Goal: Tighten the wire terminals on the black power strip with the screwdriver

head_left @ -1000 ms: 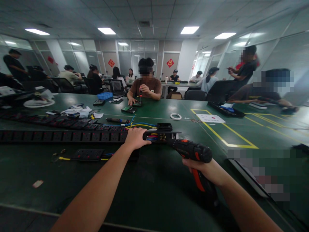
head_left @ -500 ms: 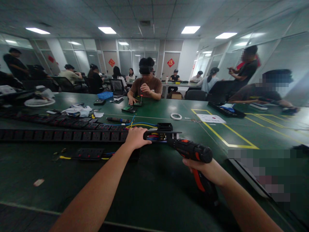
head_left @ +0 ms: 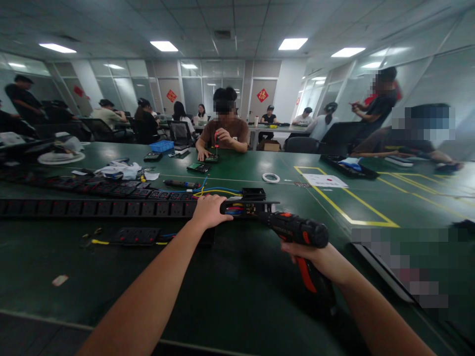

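Note:
A long black power strip [head_left: 111, 208] lies across the green table, its right end uncovered with coloured wires and brass-coloured terminals [head_left: 251, 209] showing. My left hand [head_left: 211, 209] is closed around the strip just left of that opening. In my right hand [head_left: 315, 254] is a black and orange cordless screwdriver [head_left: 297, 228], gripped by its handle. Its nose points left into the strip's uncovered end; whether the bit touches a screw I cannot tell. Behind the strip, blue and yellow wires [head_left: 218, 191] run to a small black end piece [head_left: 254, 193].
More power strips [head_left: 122, 188] lie behind, with a pen-shaped tool [head_left: 181, 184] beyond them. A short socket piece [head_left: 139, 236] with wires sits in front. A white ring [head_left: 270, 178] and a paper sheet [head_left: 324, 181] are farther back. Across the table a co-worker [head_left: 227, 131] holds a screwdriver.
The cordless screwdriver in my right hand has shifted very slightly to the right. My left hand stays in place on the power strip.

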Motion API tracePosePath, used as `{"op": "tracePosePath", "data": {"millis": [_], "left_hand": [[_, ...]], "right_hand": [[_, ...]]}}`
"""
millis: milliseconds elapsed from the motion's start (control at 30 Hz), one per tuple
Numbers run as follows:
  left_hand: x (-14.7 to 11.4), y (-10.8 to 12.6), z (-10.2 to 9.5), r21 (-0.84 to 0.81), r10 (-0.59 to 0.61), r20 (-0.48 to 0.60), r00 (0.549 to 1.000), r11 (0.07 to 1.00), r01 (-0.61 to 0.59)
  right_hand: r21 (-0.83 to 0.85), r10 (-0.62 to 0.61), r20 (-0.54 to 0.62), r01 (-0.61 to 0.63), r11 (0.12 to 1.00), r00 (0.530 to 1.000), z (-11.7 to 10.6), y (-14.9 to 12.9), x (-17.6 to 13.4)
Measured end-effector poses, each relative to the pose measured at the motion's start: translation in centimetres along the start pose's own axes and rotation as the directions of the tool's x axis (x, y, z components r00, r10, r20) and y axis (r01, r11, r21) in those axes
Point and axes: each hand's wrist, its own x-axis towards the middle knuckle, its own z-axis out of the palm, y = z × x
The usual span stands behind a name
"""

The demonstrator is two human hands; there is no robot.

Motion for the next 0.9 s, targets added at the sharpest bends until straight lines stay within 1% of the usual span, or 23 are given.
{"op": "tracePosePath", "data": {"millis": [233,400,600,733,900], "left_hand": [[0.0,0.1,-0.2,-0.014,0.001,0.015,1.000,1.000,-0.001],[0.0,0.1,-0.3,-0.015,-0.007,0.028,1.000,1.000,0.007],[0.0,0.2,-0.3,-0.013,-0.006,0.027,1.000,1.000,0.006],[0.0,0.3,-0.4,-0.011,-0.003,0.017,1.000,1.000,0.003],[-0.1,0.3,-0.5,-0.017,0.001,0.019,1.000,1.000,-0.001]], "right_hand": [[-0.010,0.015,0.010,-0.015,1.000,1.000,-0.1,0.0,-0.2],[-0.005,-0.024,-0.003,0.024,1.000,1.000,0.1,-0.2,-0.2],[-0.055,-0.009,-0.026,0.007,0.998,1.000,0.4,-0.7,-0.5],[-0.072,-0.036,-0.021,0.035,0.997,0.999,0.5,-1.1,-0.5],[-0.087,-0.053,-0.004,0.052,0.995,0.999,0.4,-1.0,-0.4]]}}
